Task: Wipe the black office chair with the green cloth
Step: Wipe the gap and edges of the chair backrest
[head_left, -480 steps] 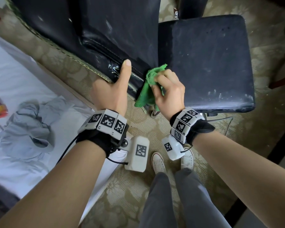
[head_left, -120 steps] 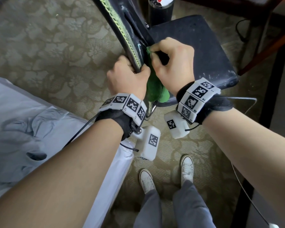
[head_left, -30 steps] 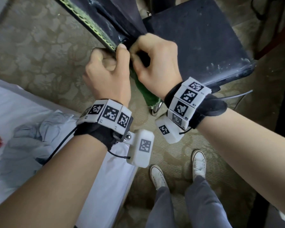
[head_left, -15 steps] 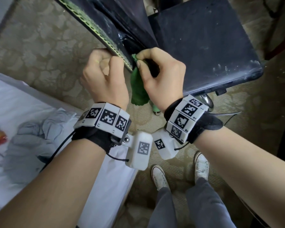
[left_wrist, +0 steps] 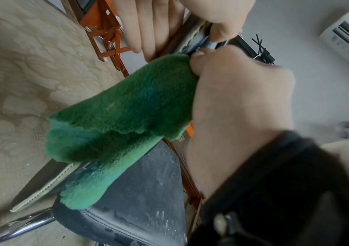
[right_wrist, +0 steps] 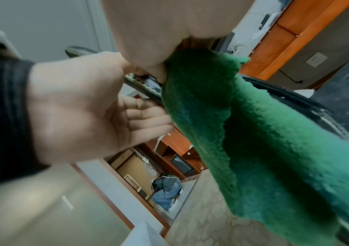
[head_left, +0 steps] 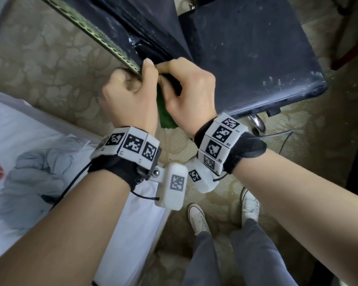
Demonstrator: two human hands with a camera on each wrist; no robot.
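The black office chair's seat (head_left: pixel 252 50) is dusty, and its backrest (head_left: pixel 132 23) tilts toward me. My left hand (head_left: pixel 132 89) grips the backrest's lower edge, thumb on top and fingers curled behind it. Close beside it, my right hand (head_left: pixel 186 87) pinches the green cloth (head_left: pixel 165 114) against that same edge. In the left wrist view the cloth (left_wrist: pixel 116 124) hangs from the right hand (left_wrist: pixel 243 99) over the seat (left_wrist: pixel 140 199). The right wrist view shows the left hand (right_wrist: pixel 81 108) wrapped round the edge next to the cloth (right_wrist: pixel 253 141).
A bed with a white sheet (head_left: pixel 19 124) and a crumpled grey garment (head_left: pixel 35 176) lies at the left. The chair's chrome base (head_left: pixel 256 122) and a thin cable (head_left: pixel 283 137) are on the patterned carpet. My white shoes (head_left: pixel 196 217) stand below. A wooden furniture leg (head_left: pixel 351 52) is at the right.
My right hand has drawn the cloth along the backrest's lower edge, closer to the left hand, so less cloth shows. The left hand keeps its grip on the edge.
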